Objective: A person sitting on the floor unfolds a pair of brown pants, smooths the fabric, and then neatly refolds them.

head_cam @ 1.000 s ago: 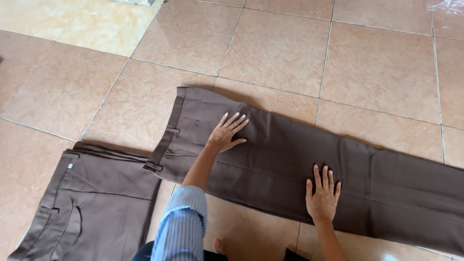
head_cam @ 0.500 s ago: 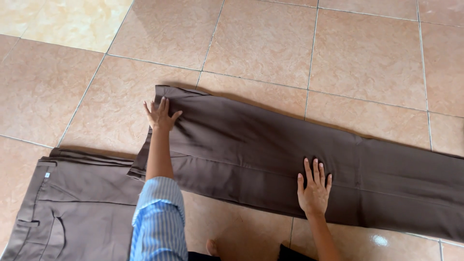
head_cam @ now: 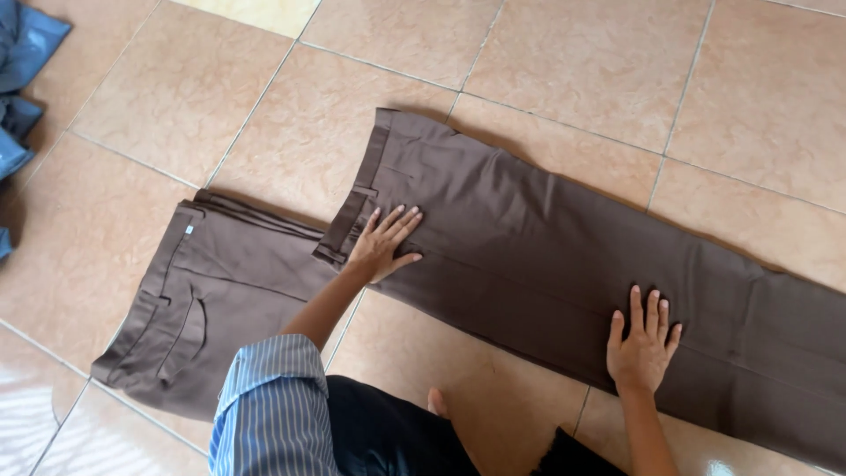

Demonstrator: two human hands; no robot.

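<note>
Right now both of my hands lie flat on the long brown trousers point(head_cam: 564, 256) spread across the tiled floor point(head_cam: 564, 62). My left hand point(head_cam: 384, 244) rests palm down near the waistband end, fingers spread and pointing away from me, just beside the belt loops — it grips nothing, only presses on the cloth. My right hand point(head_cam: 641, 339) is well apart from it, further along the leg, also open and flat, fingers fanned out, close to the near edge of the fabric.

These trousers lie folded lengthwise, one leg over the other, running from the waistband at the upper middle of the view down toward the right edge, where the legs pass out of sight. They cross several tile joints and lie smooth for the most part.

To the left lies a second pair of brown trousers point(head_cam: 203, 308), with its waistband and pocket facing up; its upper edge slips just under the waistband corner of the pair I am pressing — the two touch there.

My striped blue sleeve point(head_cam: 269, 410) covers the left upper arm, and dark cloth over my lap point(head_cam: 388, 436) shows at the bottom, with a bare toe point(head_cam: 435, 404) beside it. Some blue fabric point(head_cam: 26, 62) sits at the far left edge.
</note>
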